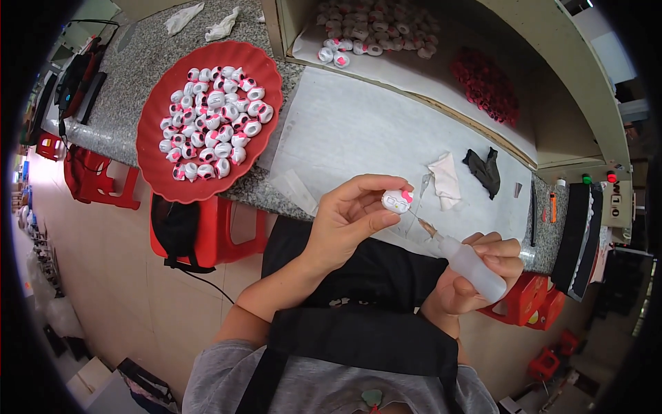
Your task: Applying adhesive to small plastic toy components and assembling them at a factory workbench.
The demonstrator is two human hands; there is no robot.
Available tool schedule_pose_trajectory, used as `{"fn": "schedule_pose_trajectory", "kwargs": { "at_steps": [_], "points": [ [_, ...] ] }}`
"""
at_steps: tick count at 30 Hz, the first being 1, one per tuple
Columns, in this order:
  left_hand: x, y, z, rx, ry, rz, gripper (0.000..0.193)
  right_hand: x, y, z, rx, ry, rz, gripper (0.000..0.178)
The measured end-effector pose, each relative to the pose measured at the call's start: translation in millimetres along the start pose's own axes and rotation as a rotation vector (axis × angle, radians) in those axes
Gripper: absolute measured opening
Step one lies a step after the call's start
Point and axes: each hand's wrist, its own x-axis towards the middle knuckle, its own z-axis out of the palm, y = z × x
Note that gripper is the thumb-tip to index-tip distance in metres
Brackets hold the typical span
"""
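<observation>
Between the thumb and fingers of my left hand (353, 210) is a small white toy head (396, 201) with a pink bow and dark outlined glasses. My right hand (486, 265) is wrapped round a translucent squeeze bottle (476, 270), tilted with its thin needle tip (422, 222) pointing up and left. The needle's end is close to the toy head; whether it touches I cannot tell. Under and beyond both hands lies a white paper sheet (345, 117) on the worktop.
A red scalloped plate (153, 110) full of similar white heads stands at the left. More heads (376, 27) and a pile of dark pink pieces (485, 84) lie on a shelf at the back. A white cloth (445, 181) and a black cloth (484, 171) rest on the paper. Red stools (207, 234) stand below.
</observation>
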Motion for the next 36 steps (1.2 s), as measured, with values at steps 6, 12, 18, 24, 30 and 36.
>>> {"fn": "schedule_pose_trajectory", "kwargs": {
  "at_steps": [6,12,18,24,30,36],
  "points": [
    [0.1,0.6,0.0,-0.017,-0.016,-0.013,0.035,1.1,-0.9,0.6,-0.022,-0.047,-0.02,0.042],
    [0.1,0.1,1.3,-0.02,-0.014,-0.017,0.033,-0.6,-1.4,2.4,-0.042,-0.034,-0.001,0.042],
    [0.3,-1.8,0.5,-0.011,-0.028,-0.017,0.033,-1.0,-2.3,2.3,-0.035,-0.043,0.008,0.042],
    [0.1,-1.0,0.8,-0.016,-0.014,-0.024,0.034,1.7,-2.3,-1.9,-0.02,-0.042,-0.038,0.04],
    [-0.3,-0.5,1.9,-0.019,-0.028,-0.022,0.033,1.5,-1.8,-1.5,-0.037,-0.029,-0.059,0.04],
    [-0.4,-1.1,1.9,-0.018,-0.032,-0.048,0.033,0.7,-0.4,-0.9,-0.036,-0.054,-0.056,0.041]
  ]
}}
